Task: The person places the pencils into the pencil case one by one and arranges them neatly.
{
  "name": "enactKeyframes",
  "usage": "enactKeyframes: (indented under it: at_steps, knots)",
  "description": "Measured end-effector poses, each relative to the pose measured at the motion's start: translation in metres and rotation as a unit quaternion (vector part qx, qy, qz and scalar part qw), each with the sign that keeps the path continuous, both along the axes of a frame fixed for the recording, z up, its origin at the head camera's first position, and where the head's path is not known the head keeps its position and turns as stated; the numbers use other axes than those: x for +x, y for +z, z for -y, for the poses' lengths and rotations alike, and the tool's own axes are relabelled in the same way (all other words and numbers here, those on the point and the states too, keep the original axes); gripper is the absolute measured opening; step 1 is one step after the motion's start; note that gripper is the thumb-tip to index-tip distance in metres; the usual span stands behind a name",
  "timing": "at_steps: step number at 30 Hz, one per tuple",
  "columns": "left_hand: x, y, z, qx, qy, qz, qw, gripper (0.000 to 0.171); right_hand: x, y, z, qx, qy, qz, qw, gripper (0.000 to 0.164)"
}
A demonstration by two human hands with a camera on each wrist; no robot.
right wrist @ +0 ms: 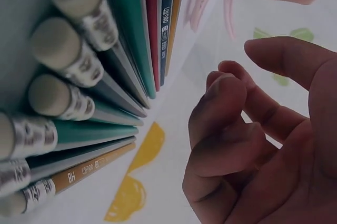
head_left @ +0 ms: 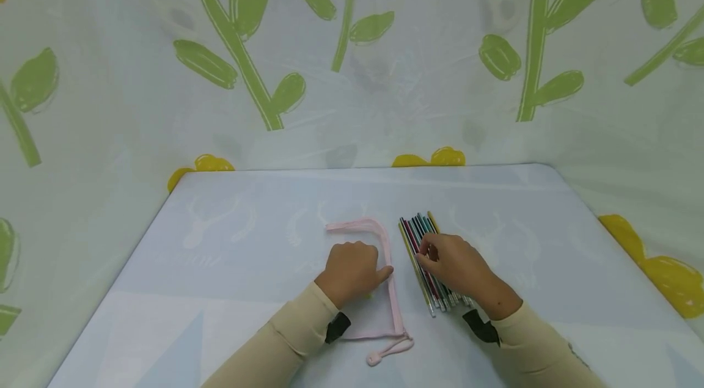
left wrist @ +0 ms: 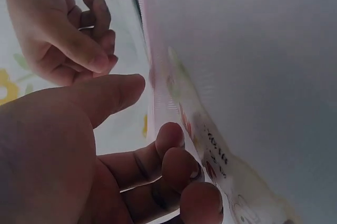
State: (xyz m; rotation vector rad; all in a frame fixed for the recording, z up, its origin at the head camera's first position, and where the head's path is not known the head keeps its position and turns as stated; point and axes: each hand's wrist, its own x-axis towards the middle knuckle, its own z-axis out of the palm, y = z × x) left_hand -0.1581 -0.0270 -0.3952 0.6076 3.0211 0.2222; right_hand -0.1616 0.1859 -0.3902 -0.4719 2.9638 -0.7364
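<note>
Pencils point(head_left: 414, 241) are laid in a loose row beneath and just beside the right hand point(head_left: 456, 266), their far ends showing past its fingers and their erasers point(right wrist: 55, 42) set toward its wrist. Part of the row is covered by that hand, so no full count can be made. The right fingers are loosely curled with the thumb apart, and nothing is gripped; whether a pencil is touched cannot be told. "HB" can be read on two barrels, while other markings are hard to make out.

Under the left hand point(head_left: 352, 272), a pink-edged pouch point(head_left: 395, 302) is partly hidden by hand and sleeve point(head_left: 280, 333); to the hand's left, its outline is lost against the pale table point(head_left: 165, 314). The left thumb is stretched over the edging, apart from the bent fingers, and nothing is held; contact is uncertain. The pouch's print is too blurred to be read. A pink pull point(head_left: 374, 360) is seen nearer the body than the left hand.
</note>
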Motion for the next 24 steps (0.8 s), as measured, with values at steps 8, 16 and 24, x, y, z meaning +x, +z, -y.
enactKeyframes:
  at_steps: [8,16,24]
  knots:
    - [-0.002,-0.001,-0.005,-0.018,0.000,0.013,0.9998,0.055,-0.002,-0.003,0.001,0.008,-0.003,0.020,1.000,0.011]
    - [-0.003,-0.006,-0.009,-0.025,0.006,0.030,0.9992,0.057,-0.002,-0.004,0.002,0.018,-0.002,0.043,0.999,0.009]
    - [-0.004,-0.008,-0.014,-0.040,0.010,0.031,0.9987,0.060,0.001,-0.005,0.002,0.025,0.009,0.050,0.998,0.011]
